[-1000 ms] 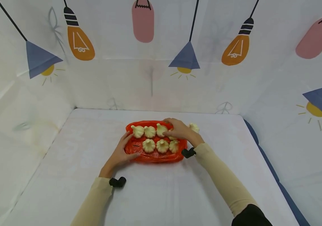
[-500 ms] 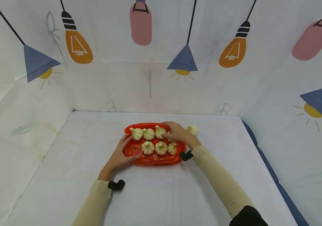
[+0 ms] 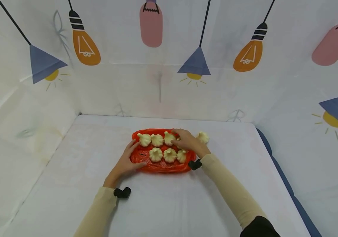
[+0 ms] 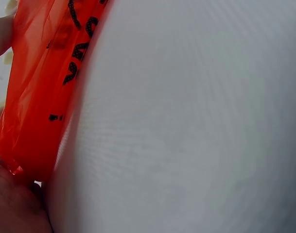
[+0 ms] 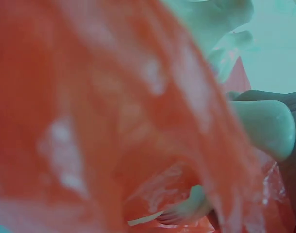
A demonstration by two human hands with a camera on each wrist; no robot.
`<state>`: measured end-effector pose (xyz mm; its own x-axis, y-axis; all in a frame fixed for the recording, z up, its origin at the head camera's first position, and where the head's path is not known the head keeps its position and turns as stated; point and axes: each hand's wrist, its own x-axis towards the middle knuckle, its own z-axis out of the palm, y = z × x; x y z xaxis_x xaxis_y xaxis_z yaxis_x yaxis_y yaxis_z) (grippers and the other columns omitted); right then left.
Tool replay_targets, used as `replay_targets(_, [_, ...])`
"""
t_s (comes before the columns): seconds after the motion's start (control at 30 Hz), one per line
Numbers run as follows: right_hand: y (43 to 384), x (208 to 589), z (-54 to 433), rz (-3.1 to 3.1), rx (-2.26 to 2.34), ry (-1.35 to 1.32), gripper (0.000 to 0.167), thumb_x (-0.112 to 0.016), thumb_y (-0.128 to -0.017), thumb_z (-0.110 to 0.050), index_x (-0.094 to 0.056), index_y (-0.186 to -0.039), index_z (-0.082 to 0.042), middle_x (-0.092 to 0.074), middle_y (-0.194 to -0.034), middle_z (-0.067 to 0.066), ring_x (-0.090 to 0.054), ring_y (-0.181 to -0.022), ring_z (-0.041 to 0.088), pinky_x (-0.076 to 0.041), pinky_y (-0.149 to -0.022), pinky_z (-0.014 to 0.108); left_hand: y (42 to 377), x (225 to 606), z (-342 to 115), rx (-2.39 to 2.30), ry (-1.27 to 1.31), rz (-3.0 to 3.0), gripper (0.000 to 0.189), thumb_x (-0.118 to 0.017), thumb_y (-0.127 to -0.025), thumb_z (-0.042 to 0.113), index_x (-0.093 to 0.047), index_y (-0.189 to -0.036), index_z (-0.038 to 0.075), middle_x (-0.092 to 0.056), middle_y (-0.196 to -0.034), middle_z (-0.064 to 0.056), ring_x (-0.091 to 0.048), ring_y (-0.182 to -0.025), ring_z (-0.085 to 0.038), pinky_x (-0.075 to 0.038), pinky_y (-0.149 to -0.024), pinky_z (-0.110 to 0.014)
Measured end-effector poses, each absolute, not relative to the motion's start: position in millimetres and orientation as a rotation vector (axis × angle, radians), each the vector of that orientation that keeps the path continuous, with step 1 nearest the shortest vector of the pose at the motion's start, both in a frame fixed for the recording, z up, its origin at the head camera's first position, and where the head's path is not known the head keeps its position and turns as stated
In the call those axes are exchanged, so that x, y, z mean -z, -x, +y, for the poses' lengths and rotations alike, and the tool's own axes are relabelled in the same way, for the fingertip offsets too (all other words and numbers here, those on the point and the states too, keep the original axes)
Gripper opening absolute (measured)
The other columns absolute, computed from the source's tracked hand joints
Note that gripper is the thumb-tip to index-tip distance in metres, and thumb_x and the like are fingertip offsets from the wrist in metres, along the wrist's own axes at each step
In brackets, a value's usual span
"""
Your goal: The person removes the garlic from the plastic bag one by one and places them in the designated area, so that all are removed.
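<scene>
A tray wrapped in red plastic [image 3: 143,159] lies on the white table, bearing garlic bulbs [image 3: 157,140] in two rows. My left hand [image 3: 124,164] grips its left end, thumb at the front edge and fingers at the left side. Black lettering marks the plastic [image 4: 45,87] in the left wrist view. Over the back right of the tray, my right hand [image 3: 189,141] holds a garlic bulb [image 3: 179,144], which it mostly hides. The right wrist view shows a pale bulb [image 5: 264,126] against that hand, with blurred red plastic in front.
One more garlic bulb [image 3: 203,137] is seen behind the right wrist, past the tray's right end. White cloth walls [image 3: 121,85] printed with lamps and light bulbs enclose the table [image 3: 163,200] at the back and sides.
The head view has shifted slightly. Both hands, the tray and the garlic bulbs keep their places.
</scene>
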<state>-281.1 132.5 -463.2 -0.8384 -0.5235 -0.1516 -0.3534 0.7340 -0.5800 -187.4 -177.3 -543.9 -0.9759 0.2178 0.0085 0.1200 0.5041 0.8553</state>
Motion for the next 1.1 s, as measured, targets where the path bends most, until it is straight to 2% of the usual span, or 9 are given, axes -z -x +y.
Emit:
replay_targets(0.2, [281.7, 468.0, 131.2, 2.636, 0.776, 0.657, 0.057, -0.065, -0.102, -0.029, -0.048, -0.153, -0.009, -0.05, -0.156, 0.015, -0.055, -0.132, 0.029, -0.047, -0.113, 0.048, 186.9, 546.4, -178.2, -1.487, -0.31, 2.636, 0.1, -0.086, -0.081, 0.042, -0.032, -0.162, 0.022, -0.009, -0.174, -0.007, -0.011, -0.158, -0.042, -0.02, -0.12, -0.072])
replay_targets(0.33, [283.9, 467.3, 129.1, 2.639, 0.767, 0.681, 0.054, -0.064, -0.103, -0.027, -0.049, -0.152, -0.01, -0.054, -0.151, 0.014, -0.059, -0.119, 0.026, -0.051, -0.106, 0.046, 187.3, 544.3, -178.1, -1.496, -0.287, 2.632, 0.099, -0.086, -0.081, 0.04, -0.032, -0.162, 0.023, -0.008, -0.174, -0.006, -0.01, -0.159, -0.042, -0.019, -0.12, -0.073])
replay_targets(0.67, [284.6, 463.2, 128.0, 2.663, 0.717, 0.698, 0.049, -0.063, -0.103, -0.019, -0.051, -0.149, -0.009, -0.06, -0.142, 0.013, -0.057, -0.108, 0.025, -0.052, -0.097, 0.041, 188.6, 541.3, -177.8, -1.469, -0.301, 2.642, 0.1, -0.085, -0.081, 0.042, -0.03, -0.163, 0.022, -0.008, -0.174, -0.008, -0.01, -0.158, -0.043, -0.02, -0.12, -0.073])
replay_targets(0.87, [283.9, 464.2, 127.2, 2.66, 0.705, 0.7, 0.047, -0.064, -0.102, -0.019, -0.054, -0.146, -0.008, -0.06, -0.143, 0.014, -0.058, -0.125, 0.028, -0.049, -0.109, 0.046, 187.7, 543.7, -178.1, -1.476, -0.291, 2.636, 0.101, -0.086, -0.08, 0.043, -0.031, -0.162, 0.025, -0.008, -0.174, -0.005, -0.01, -0.159, -0.04, -0.02, -0.121, -0.072])
replay_targets(1.1, [284.6, 465.8, 127.3, 2.659, 0.71, 0.69, 0.047, -0.066, -0.101, -0.02, -0.055, -0.146, -0.007, -0.06, -0.143, 0.013, -0.058, -0.128, 0.028, -0.049, -0.11, 0.045, 188.1, 542.8, -177.6, -1.488, -0.3, 2.634, 0.101, -0.086, -0.08, 0.042, -0.031, -0.163, 0.022, -0.009, -0.174, -0.006, -0.01, -0.159, -0.041, -0.019, -0.12, -0.073])
